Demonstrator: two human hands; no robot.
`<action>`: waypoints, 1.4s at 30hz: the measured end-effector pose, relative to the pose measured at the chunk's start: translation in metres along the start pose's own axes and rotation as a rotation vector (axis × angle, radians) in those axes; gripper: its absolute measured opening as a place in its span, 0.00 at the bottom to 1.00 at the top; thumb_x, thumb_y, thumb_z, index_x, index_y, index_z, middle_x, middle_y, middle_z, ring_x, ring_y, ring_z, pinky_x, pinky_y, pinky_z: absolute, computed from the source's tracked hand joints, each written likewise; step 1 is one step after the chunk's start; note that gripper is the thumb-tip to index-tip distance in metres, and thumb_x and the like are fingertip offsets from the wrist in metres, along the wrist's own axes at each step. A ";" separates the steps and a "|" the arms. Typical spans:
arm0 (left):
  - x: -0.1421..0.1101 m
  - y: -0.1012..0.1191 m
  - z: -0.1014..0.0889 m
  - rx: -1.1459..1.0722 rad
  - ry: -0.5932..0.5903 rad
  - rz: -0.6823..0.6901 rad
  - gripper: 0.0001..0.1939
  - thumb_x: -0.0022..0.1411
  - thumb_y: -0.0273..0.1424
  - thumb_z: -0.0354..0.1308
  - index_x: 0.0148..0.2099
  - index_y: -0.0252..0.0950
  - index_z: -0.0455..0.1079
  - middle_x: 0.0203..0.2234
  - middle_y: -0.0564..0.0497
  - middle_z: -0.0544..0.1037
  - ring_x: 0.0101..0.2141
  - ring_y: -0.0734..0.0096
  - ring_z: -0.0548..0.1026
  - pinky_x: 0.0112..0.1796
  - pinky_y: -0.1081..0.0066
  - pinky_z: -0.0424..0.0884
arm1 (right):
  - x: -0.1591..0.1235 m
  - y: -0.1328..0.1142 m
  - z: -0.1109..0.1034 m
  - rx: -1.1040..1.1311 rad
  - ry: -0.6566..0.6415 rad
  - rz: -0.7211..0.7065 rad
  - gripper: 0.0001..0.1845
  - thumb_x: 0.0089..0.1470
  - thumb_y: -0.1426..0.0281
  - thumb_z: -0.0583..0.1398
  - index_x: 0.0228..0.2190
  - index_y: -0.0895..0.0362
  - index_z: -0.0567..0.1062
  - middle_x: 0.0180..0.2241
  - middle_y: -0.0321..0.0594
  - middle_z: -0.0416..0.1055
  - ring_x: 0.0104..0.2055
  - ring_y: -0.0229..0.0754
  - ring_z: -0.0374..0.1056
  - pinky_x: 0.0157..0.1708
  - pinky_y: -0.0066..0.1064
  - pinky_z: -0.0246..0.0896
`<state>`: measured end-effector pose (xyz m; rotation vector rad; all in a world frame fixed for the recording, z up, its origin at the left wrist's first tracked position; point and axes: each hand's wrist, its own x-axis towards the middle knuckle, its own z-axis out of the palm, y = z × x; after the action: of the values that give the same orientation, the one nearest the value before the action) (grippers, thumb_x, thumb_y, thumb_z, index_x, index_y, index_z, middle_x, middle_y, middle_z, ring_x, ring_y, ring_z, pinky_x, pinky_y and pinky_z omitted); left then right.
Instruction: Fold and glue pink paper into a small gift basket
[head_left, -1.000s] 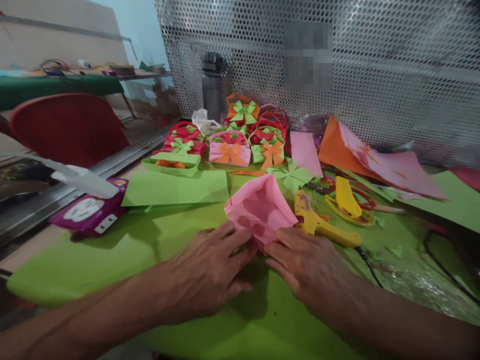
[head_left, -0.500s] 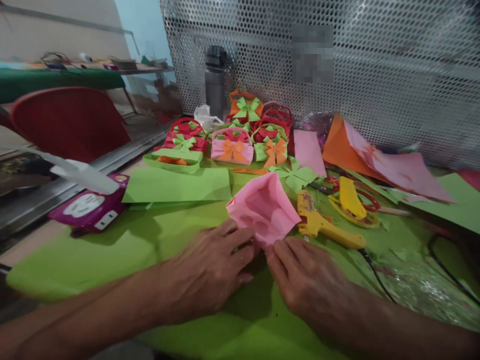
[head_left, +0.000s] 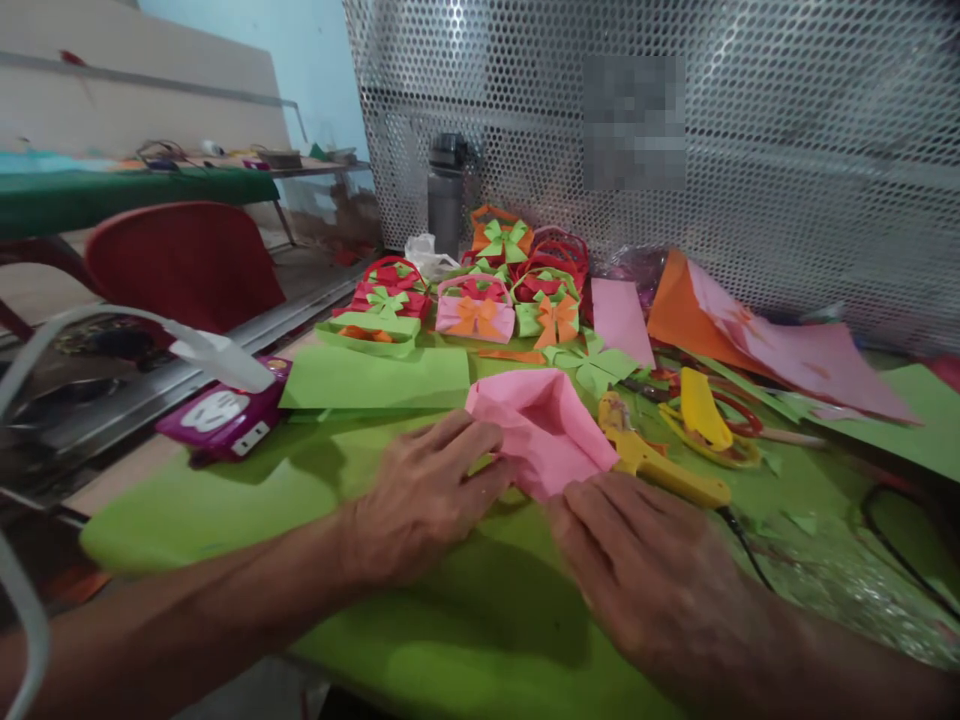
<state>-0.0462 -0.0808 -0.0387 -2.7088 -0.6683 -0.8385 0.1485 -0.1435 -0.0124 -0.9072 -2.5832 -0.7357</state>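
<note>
A folded pink paper pouch (head_left: 555, 425) rests on the green tabletop with its mouth open and its near corner pointing at me. My left hand (head_left: 431, 490) pinches its left edge between thumb and fingers. At the near right edge, my right hand (head_left: 645, 550) has its fingers pressed together on the paper; their tips are partly hidden. Just right of the pouch lies a yellow glue gun (head_left: 667, 470) with a black cord. A green paper sheet (head_left: 375, 378) lies beyond my left hand.
Small paper handbags with bows (head_left: 476, 315) stand in a group at the back, near a grey bottle (head_left: 446, 195). A purple power block (head_left: 225, 410) sits left. Yellow-handled scissors (head_left: 705, 410), orange paper (head_left: 675, 310) and clear plastic (head_left: 840, 590) lie right. A perforated metal panel (head_left: 517, 100) rises behind.
The pouch's near corner has flattened and its mouth sits lower. My left hand has shifted from the near corner to the left edge. The whole view has swung slightly left and up.
</note>
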 end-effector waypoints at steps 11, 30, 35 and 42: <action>0.002 0.002 -0.003 -0.025 0.148 0.025 0.06 0.58 0.22 0.54 0.38 0.33 0.69 0.35 0.48 0.72 0.33 0.69 0.69 0.32 0.70 0.68 | 0.001 0.004 -0.009 0.027 0.063 0.026 0.16 0.50 0.81 0.49 0.25 0.63 0.76 0.23 0.48 0.72 0.24 0.48 0.69 0.17 0.37 0.63; 0.005 0.006 -0.009 -0.002 0.136 0.139 0.09 0.62 0.22 0.48 0.32 0.31 0.69 0.33 0.47 0.75 0.33 0.68 0.70 0.29 0.70 0.67 | -0.005 0.007 0.014 0.098 0.131 0.068 0.06 0.52 0.77 0.56 0.26 0.60 0.73 0.25 0.41 0.69 0.30 0.43 0.63 0.27 0.36 0.61; 0.005 0.009 -0.007 0.017 0.083 0.119 0.12 0.63 0.23 0.46 0.31 0.31 0.68 0.31 0.47 0.74 0.33 0.67 0.69 0.26 0.71 0.65 | -0.004 0.008 0.011 0.054 0.106 -0.053 0.11 0.52 0.77 0.54 0.21 0.58 0.72 0.25 0.42 0.69 0.31 0.44 0.63 0.30 0.38 0.58; 0.000 0.006 0.000 -0.008 -0.283 0.088 0.09 0.60 0.24 0.49 0.28 0.32 0.66 0.27 0.47 0.71 0.30 0.65 0.67 0.25 0.70 0.65 | -0.010 -0.001 0.028 0.065 -0.193 -0.059 0.05 0.49 0.78 0.55 0.27 0.60 0.71 0.25 0.40 0.65 0.27 0.42 0.57 0.27 0.37 0.53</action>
<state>-0.0433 -0.0861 -0.0391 -2.8684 -0.5940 -0.4414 0.1523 -0.1341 -0.0403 -0.9271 -2.7955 -0.6026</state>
